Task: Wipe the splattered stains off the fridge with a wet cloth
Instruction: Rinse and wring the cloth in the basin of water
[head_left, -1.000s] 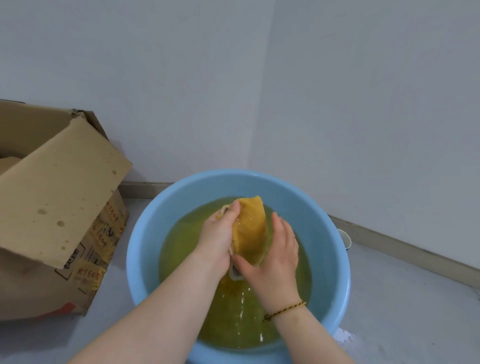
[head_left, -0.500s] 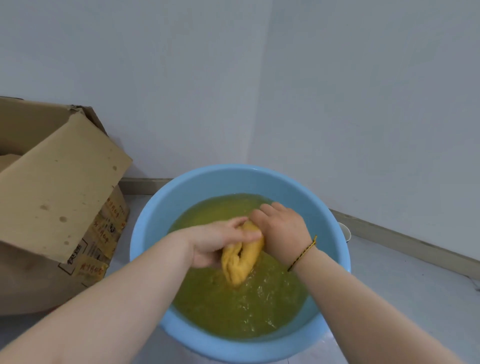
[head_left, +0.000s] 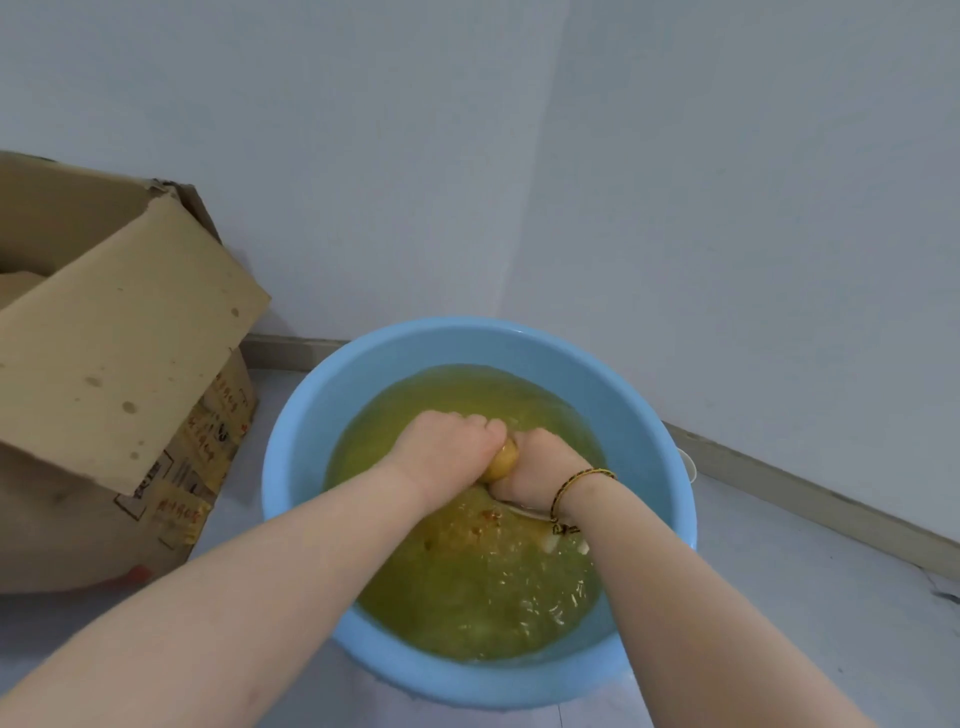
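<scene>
Most of the yellow cloth (head_left: 503, 460) is hiding inside two fists. Only a rounded wet lump is showing in the gap between them, low over the water, and I cannot tell how it is folded or twisted. The left hand (head_left: 449, 449) is clenching it from one side, knuckles up, its fingers (head_left: 480, 427) curling down tight over the cloth so their tips are out of sight. The right hand (head_left: 540, 467) is gripping the other end, its fingers (head_left: 543, 440) wrapping under in the same way, the thumb hidden. The two hands are pressing together across the lump. A pale strip (head_left: 524, 512) is showing just beneath the right wrist; whether it is an edge of the cloth I cannot make out. A braided bracelet (head_left: 576, 480) is sitting on that wrist, its knot dangling on the near side.

Below the fingers, murky yellow-green water (head_left: 478, 597) is rippling and glinting, with reddish-brown flecks (head_left: 488, 515) floating just nearer than the hands. It is filling a round light-blue basin (head_left: 291, 467), whose near rim is passing under both forearms. The basin is standing on a pale floor (head_left: 779, 597) where two plain walls (head_left: 467, 156) are meeting. Well to the left of the fingers, a stained cardboard box (head_left: 104, 364) is sitting with one flap hanging open, its far side cut off by the edge of the view. Behind the basin's right rim a small white thing (head_left: 688, 462) is peeking out, too hidden to name.
</scene>
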